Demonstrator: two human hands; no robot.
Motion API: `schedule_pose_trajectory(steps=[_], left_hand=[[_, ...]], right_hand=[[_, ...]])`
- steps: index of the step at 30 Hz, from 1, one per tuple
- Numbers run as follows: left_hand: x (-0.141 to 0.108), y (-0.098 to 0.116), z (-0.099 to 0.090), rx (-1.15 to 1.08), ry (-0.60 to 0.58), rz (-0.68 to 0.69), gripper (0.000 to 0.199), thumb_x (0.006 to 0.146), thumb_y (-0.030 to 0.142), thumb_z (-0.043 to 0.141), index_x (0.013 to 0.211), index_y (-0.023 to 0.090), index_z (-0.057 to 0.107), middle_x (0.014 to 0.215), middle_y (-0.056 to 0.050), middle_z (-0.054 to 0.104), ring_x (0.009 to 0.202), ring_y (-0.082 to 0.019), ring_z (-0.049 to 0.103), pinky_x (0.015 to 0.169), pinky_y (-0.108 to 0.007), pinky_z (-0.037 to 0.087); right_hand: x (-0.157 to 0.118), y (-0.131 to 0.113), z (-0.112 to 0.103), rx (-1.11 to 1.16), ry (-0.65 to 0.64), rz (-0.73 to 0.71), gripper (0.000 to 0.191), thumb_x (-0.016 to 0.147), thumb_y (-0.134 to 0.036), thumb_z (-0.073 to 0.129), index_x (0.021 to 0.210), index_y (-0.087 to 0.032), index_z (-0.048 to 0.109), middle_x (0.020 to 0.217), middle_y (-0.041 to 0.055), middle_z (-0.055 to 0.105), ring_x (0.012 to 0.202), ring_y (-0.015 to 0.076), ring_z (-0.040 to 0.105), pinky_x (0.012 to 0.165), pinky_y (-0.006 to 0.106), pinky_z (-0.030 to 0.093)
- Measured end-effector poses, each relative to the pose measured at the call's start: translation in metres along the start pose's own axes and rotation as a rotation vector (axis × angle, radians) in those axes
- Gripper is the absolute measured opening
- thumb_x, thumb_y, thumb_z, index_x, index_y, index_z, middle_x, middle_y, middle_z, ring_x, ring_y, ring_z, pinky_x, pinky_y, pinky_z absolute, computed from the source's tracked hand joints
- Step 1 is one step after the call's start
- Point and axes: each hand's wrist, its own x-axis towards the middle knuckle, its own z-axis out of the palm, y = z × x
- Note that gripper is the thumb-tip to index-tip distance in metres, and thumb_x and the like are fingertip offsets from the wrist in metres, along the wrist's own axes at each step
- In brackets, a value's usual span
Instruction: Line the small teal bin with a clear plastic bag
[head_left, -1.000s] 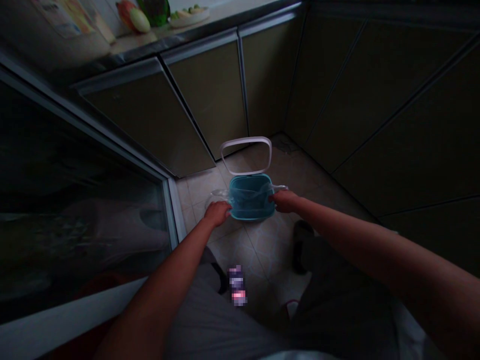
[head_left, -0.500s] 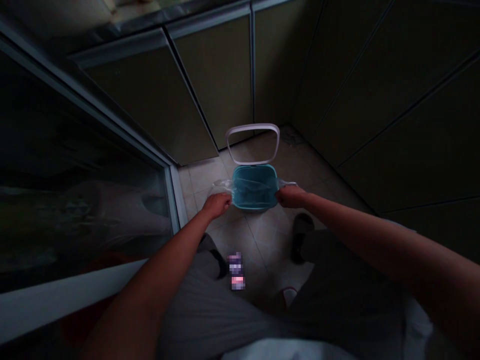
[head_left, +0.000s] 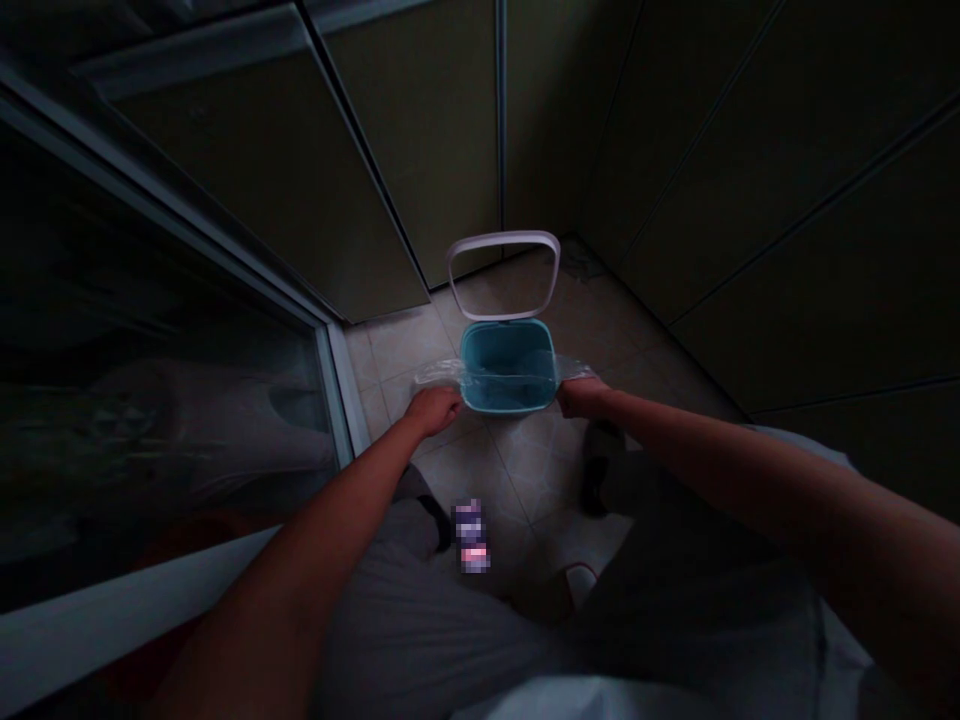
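A blue-green bin [head_left: 507,398] stands on the tiled floor, its white ring-shaped frame [head_left: 504,239] raised on the far side. Stretched across the bin's mouth is a clear plastic bag [head_left: 441,373]. My left hand [head_left: 435,411] is closed on the bag beside the bin's left rim. At the right rim my right hand [head_left: 581,397] is also closed, gripping the other side of the bag. Loose plastic bunches out past both hands. The fingertips are partly hidden in the dim light.
Flat cabinet panels [head_left: 420,130] close off the back and the right. On the left is a framed glass door [head_left: 330,390]. Between my feet lies a blurred-out pink and purple item [head_left: 471,537]. A white-edged object [head_left: 581,585] lies near my right leg.
The bag's film has shifted over the mouth, showing more of the bin's inside, and more plastic spreads beside my right hand. The view has tilted slightly downward. Both hands keep their grip.
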Motion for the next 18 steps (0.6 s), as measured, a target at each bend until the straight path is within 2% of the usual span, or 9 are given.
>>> schedule_pose_trajectory(steps=[5,9,13,18], left_hand=[[0.005,-0.007,0.01,-0.08,0.019,-0.067,0.015,0.083,0.016,0.061,0.085,0.021,0.075,0.095,-0.008,0.074,0.09,-0.025,0.065,0.077,-0.032,0.044],[0.01,-0.01,0.01,-0.205,0.043,-0.15,0.011,0.081,0.019,0.063,0.084,0.022,0.073,0.089,-0.004,0.074,0.081,-0.02,0.064,0.07,-0.029,0.042],[0.016,-0.005,0.004,-0.323,0.184,-0.194,0.009,0.082,0.026,0.065,0.075,0.021,0.069,0.076,-0.001,0.069,0.072,-0.017,0.06,0.067,-0.028,0.04],[0.03,0.002,0.008,-0.511,0.343,-0.24,0.025,0.087,0.035,0.063,0.068,0.02,0.063,0.066,0.001,0.062,0.065,-0.016,0.057,0.064,-0.027,0.039]], right_hand=[[0.005,0.009,-0.012,0.033,-0.015,0.046,0.025,0.086,-0.028,0.074,0.106,-0.018,0.084,0.108,0.0138,0.078,0.096,0.0296,0.073,0.08,0.033,0.052],[0.014,0.021,-0.02,0.062,-0.042,-0.027,0.024,0.085,-0.027,0.076,0.107,-0.02,0.083,0.106,0.0074,0.079,0.094,0.024,0.072,0.075,0.027,0.048],[0.021,0.03,-0.029,0.076,0.051,-0.095,0.02,0.091,-0.023,0.065,0.097,-0.018,0.084,0.098,0.0064,0.08,0.088,0.0184,0.071,0.07,0.024,0.043],[0.018,0.028,-0.042,0.1,0.151,-0.019,0.03,0.096,-0.025,0.055,0.096,-0.015,0.083,0.103,0.0138,0.079,0.09,0.0202,0.072,0.073,0.025,0.044]])
